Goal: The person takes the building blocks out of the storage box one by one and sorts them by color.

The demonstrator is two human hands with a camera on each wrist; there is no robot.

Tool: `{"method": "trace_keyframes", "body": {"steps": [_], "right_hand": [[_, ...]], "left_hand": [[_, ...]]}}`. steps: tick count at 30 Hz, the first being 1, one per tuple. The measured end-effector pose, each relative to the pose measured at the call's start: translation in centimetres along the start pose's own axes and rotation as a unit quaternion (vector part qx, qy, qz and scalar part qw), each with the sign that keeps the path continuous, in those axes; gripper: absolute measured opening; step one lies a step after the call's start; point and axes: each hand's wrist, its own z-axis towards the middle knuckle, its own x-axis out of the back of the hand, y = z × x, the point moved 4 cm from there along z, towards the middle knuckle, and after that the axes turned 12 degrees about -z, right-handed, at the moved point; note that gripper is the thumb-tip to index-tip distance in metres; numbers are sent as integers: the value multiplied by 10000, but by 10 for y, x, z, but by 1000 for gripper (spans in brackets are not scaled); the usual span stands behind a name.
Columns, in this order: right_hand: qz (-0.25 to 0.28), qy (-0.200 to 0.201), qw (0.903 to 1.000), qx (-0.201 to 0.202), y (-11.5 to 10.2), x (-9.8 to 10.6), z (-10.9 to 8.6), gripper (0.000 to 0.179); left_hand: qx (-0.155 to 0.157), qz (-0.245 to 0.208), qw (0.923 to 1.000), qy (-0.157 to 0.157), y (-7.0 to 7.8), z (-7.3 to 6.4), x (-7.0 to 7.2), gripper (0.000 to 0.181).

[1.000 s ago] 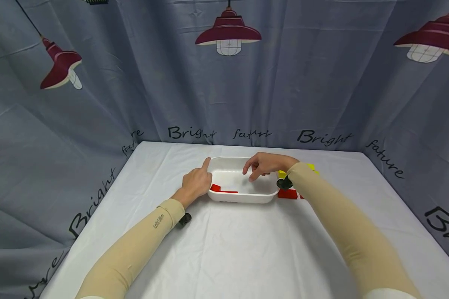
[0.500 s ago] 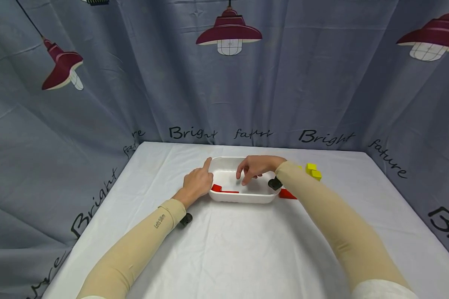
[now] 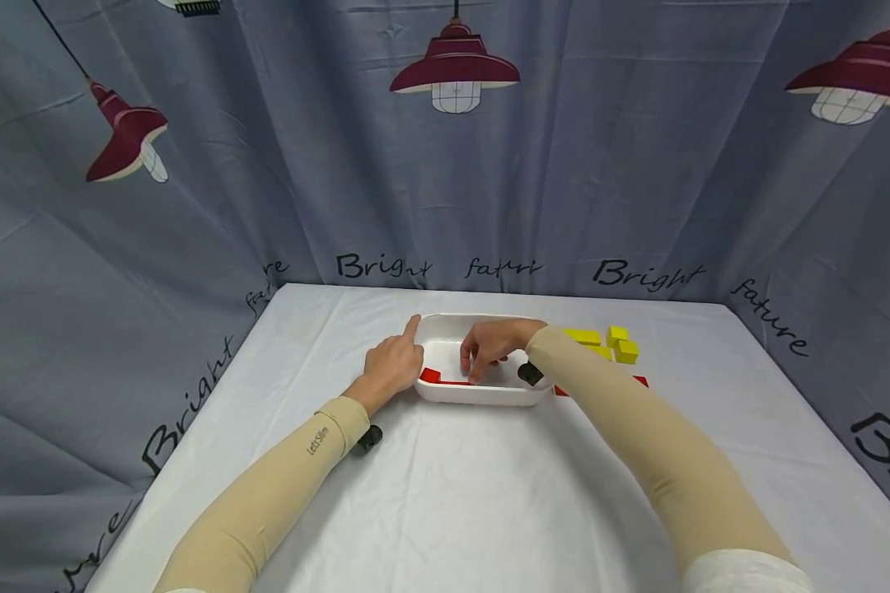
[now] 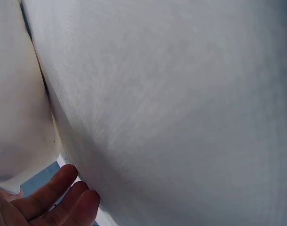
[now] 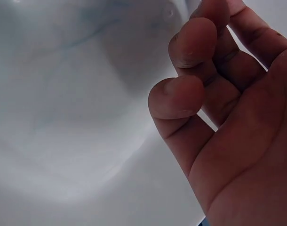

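Observation:
A white tray [image 3: 482, 397] sits on the table; in the left wrist view its pale wall [image 4: 16, 94] fills the left side. My left hand [image 3: 391, 363] lies against the tray's left end, index finger stretched along the rim. Its other fingers [image 4: 54, 195] are loosely bent beside the wall, and the thumb is unclear. My right hand [image 3: 489, 342] reaches down inside the tray, thumb and fingers apart, its tip close to a thin red strip [image 3: 454, 383]. Whether it touches the strip is unclear. A red block [image 3: 430, 375] lies in the tray's front left corner.
Right of the tray lie several yellow blocks [image 3: 626, 352]. Red pieces [image 3: 641, 381] show there too, partly hidden by the right forearm. A white cloth [image 3: 460, 486] covers the table, and a grey curtain [image 3: 445, 181] hangs behind it.
My right hand has moved left and down within the tray, toward the red strip. More yellow blocks now show behind the right forearm. The left hand stays at the rim.

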Motion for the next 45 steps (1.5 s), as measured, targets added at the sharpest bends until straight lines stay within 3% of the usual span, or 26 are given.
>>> {"method": "trace_keyframes", "body": {"steps": [21, 39, 45], "right_hand": [[-437, -268, 9987, -18, -13, -8, 6, 22], [-294, 188, 9991, -233, -3, 2, 3, 12], [-406, 226, 9984, -314, -1, 1, 4, 19]], "left_hand": [[59, 63, 10000, -20, 0, -1, 0, 58], [12, 47, 10000, -2, 1, -1, 0, 58], [2, 62, 10000, 9, -1, 0, -1, 58]]}}
